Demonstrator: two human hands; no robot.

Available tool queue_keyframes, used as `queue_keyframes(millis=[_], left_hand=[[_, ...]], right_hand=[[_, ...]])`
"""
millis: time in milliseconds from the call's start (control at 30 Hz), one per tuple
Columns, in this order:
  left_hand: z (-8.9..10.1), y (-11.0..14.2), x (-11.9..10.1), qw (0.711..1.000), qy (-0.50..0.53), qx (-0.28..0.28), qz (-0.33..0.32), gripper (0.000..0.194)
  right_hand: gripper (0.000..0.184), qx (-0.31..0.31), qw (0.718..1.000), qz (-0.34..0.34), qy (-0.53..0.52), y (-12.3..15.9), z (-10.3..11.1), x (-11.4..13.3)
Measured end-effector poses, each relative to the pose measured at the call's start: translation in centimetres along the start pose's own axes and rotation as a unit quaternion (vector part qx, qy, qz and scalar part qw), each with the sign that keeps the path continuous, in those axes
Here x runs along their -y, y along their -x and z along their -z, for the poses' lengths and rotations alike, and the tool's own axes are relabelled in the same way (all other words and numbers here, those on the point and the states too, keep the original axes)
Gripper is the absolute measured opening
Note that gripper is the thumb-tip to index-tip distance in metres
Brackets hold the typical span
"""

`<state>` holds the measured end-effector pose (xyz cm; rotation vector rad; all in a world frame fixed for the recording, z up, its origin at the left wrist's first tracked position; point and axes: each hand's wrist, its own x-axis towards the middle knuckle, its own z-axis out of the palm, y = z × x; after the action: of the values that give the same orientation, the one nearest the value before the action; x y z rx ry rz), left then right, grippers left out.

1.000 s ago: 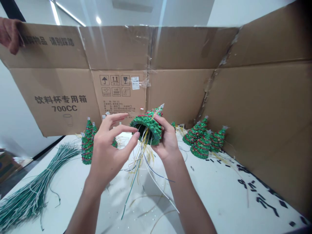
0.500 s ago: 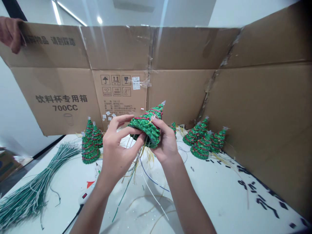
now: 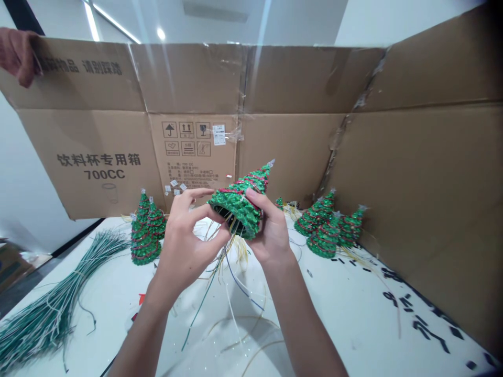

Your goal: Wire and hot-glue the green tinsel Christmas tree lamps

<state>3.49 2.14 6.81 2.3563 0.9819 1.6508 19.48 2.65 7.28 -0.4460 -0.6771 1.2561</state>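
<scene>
White tabletop [image 3: 338, 314] strewn with loose wires [image 3: 197, 314]. Left hand [image 3: 184, 241] curls its fingers against the rim and right hand [image 3: 271, 225] grips the side of a sequinned green cone tree [image 3: 238, 209], tilted in midair between them, wires trailing from its hollow base. More trees [image 3: 324, 225] stand beyond, before an upright flattened cardboard carton [image 3: 196, 120], its corner held by another person's hand [image 3: 18, 57].

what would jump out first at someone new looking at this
The glittery green cone tree held up at the centre between the left hand and right hand catches the eye first, with coloured wires trailing from its hollow base. Behind it stands a large opened-out cardboard carton printed 700CC, and a thick bundle of green-and-white wires lies at lower left on the white table.
</scene>
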Motion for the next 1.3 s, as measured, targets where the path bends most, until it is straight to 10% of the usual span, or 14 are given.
queue_keyframes(millis=[633, 1300], left_hand=[[-1.4, 0.5, -1.2, 0.972, 0.19, -0.134, 0.021, 0.014], [0.4, 0.1, -1.7, 0.985, 0.028, -0.136, -0.1, 0.015]], right_hand=[[0.055, 0.043, 0.995, 0.067, 0.052, 1.3, -0.5, -0.3], [0.059, 0.13, 0.991, 0.012, 0.042, 2.0, -0.9, -0.1]])
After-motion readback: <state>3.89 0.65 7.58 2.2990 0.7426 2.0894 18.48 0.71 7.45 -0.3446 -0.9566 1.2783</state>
